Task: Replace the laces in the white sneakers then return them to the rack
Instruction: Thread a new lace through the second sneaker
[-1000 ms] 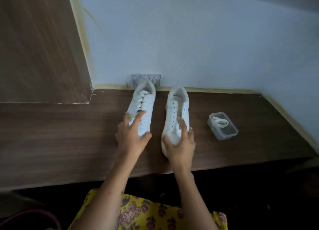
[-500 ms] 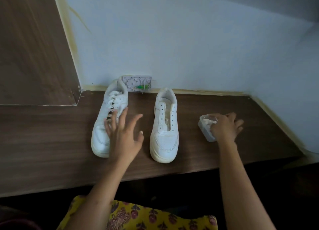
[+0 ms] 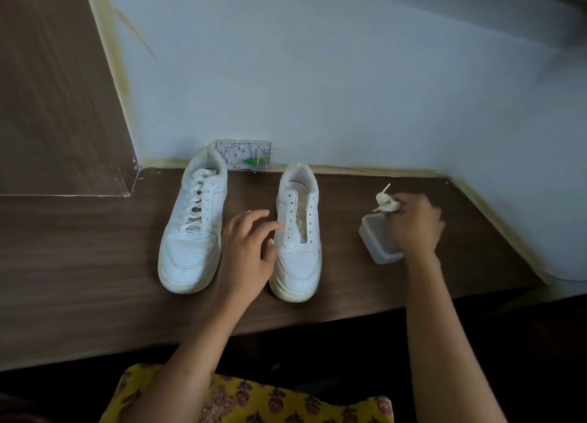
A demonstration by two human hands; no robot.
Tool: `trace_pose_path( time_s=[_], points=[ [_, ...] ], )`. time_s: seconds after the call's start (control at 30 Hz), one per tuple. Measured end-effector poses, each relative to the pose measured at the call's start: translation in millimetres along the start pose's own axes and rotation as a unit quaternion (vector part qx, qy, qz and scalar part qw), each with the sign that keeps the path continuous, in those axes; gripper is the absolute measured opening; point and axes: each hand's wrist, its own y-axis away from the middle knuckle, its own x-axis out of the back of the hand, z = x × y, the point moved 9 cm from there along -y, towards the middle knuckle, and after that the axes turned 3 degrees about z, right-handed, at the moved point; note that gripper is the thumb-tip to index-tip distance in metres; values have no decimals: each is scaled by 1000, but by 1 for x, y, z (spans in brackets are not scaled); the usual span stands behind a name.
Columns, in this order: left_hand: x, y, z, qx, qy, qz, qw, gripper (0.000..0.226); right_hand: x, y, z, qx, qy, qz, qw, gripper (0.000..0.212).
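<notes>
Right hand [image 3: 414,224]: pinches a bunched white lace [image 3: 386,204] just above the clear box [image 3: 376,243]. Left hand [image 3: 246,257]: fingers spread and relaxed, holding nothing, between the two sneakers. Laced sneaker [image 3: 192,232]: on the wooden shelf [image 3: 79,263], left side. Unlaced sneaker [image 3: 298,235]: beside it, toe toward the person. Wall plate [image 3: 244,154]: behind both.

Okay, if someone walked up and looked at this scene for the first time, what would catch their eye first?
Probably the two white sneakers side by side on the dark wooden shelf: the laced sneaker on the left, and the unlaced sneaker beside it with its eyelets bare. Next, the right hand holding a bunched white lace just above a small clear plastic container, while the left hand hovers open between the shoes.
</notes>
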Motion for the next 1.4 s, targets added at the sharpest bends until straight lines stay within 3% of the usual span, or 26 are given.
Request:
trace_pose_path(
  time_s=[0.03, 0.1, 0.17, 0.3, 0.4, 0.53, 0.7, 0.83, 1.0, 1.1, 1.17, 1.2, 1.27, 1.3, 1.4],
  points=[
    [0, -1, 3, -6, 18, 7, 1000, 30, 6, 13, -5, -13, -120, -14, 993, 14],
    [1, -5, 13, -14, 79, 13, 997, 22, 4, 48, -21, -51, -344, -86, 934, 7],
    [0, -9, 24, 4, 166, -5, 986, 18, -6, 80, -35, -62, -461, -148, 873, 6],
    [-14, -7, 41, 45, 324, -63, 943, 30, -34, 116, -46, -50, -521, -215, 825, 13],
    [-24, -3, 44, 50, 355, -93, 929, 45, -49, 127, -50, -41, -533, -242, 810, 17],
    [-26, -7, 53, 20, 357, -77, 931, 42, -54, 126, -46, -48, -520, -192, 831, 18],
    [-35, -8, 50, 28, 329, -47, 943, 12, -36, 119, -32, -8, -364, -56, 930, 27],
    [-52, -4, 55, 83, 370, -116, 918, 21, -18, 117, -27, -4, -363, -3, 932, 22],
    [-55, 0, 66, 32, 330, -166, 929, 36, -11, 118, -28, -1, -374, 27, 927, 25],
    [-50, -2, 65, 36, 326, -151, 932, 31, -8, 118, -25, -13, -378, 54, 924, 16],
    [-43, -7, 57, 65, 336, -114, 933, 28, -5, 116, -15, -30, -342, 86, 935, 26],
    [-39, -10, 50, 72, 325, -88, 939, 31, -4, 114, -11, -26, -269, 101, 957, 38],
    [-28, -17, 38, 53, 262, -52, 962, 36, -6, 112, -7, -14, -120, 93, 988, 63],
    [-25, -20, 36, 31, 226, -48, 972, 37, -7, 111, -8, -4, -112, 73, 991, 71],
    [-19, -22, 42, -30, 186, -66, 980, 38, -19, 111, -28, 82, -264, -18, 961, 62]
  ],
)
